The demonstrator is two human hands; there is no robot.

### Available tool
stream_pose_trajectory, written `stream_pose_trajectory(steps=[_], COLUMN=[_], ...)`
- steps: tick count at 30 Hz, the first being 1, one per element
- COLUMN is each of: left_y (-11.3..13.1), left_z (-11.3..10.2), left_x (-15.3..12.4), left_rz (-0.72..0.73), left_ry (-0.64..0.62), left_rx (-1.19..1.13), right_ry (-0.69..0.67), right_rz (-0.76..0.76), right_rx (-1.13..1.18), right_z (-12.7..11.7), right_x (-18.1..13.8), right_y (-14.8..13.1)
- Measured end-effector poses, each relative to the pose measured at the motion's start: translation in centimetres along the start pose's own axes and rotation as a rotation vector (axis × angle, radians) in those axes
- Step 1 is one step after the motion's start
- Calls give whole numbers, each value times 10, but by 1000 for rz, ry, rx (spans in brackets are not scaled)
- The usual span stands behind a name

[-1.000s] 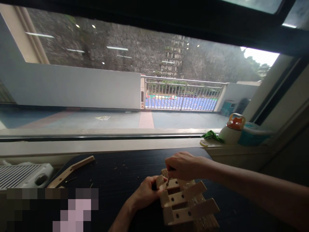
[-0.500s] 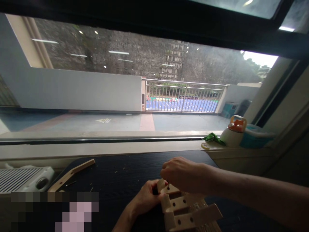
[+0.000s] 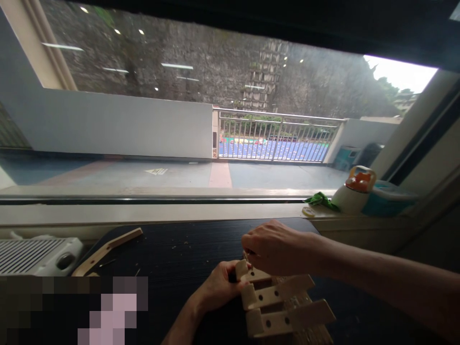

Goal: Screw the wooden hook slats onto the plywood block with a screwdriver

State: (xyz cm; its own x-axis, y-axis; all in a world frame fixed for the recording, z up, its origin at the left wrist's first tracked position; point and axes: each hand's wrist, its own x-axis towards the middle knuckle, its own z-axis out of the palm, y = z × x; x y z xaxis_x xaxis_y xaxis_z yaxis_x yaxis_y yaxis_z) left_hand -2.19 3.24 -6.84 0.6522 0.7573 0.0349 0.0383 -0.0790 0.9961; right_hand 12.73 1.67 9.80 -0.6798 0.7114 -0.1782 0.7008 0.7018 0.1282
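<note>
A pale wooden assembly (image 3: 278, 302) of several slats with drilled holes lies on the dark table (image 3: 172, 254) near its front edge. My left hand (image 3: 219, 290) is wrapped round the assembly's left end and steadies it. My right hand (image 3: 275, 247) hovers just above the top slat, fingers pinched on a small dark tool or screw that I cannot make out, its tip touching the wood. Both forearms come in from the lower edge and right.
A loose wooden slat (image 3: 106, 251) lies at the table's left, with wood chips around it. A white ribbed appliance (image 3: 36, 256) sits at far left. On the window sill at right stand a white-and-orange bottle (image 3: 354, 191), a green cloth (image 3: 323, 200) and a teal container (image 3: 390, 201).
The view has tilted a little, up and then back down. My right hand has stayed pinched over the top slat with small shifts; my left hand keeps its hold on the assembly.
</note>
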Motion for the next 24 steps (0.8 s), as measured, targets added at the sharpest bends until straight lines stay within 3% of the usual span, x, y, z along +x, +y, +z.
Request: stream_pose_trajectory(steps=[11, 19, 24], left_y=[1, -8, -11], left_z=[1, 0, 0], left_x=[0, 1, 2], left_rz=[-15, -9, -14], left_ry=[6, 12, 16], left_rx=[37, 34, 31], right_ry=[-48, -38, -38], right_rz=[-7, -156, -155], right_rx=[38, 116, 122], right_z=[12, 13, 13], right_x=[2, -2, -3], right_y=[-1, 5, 5])
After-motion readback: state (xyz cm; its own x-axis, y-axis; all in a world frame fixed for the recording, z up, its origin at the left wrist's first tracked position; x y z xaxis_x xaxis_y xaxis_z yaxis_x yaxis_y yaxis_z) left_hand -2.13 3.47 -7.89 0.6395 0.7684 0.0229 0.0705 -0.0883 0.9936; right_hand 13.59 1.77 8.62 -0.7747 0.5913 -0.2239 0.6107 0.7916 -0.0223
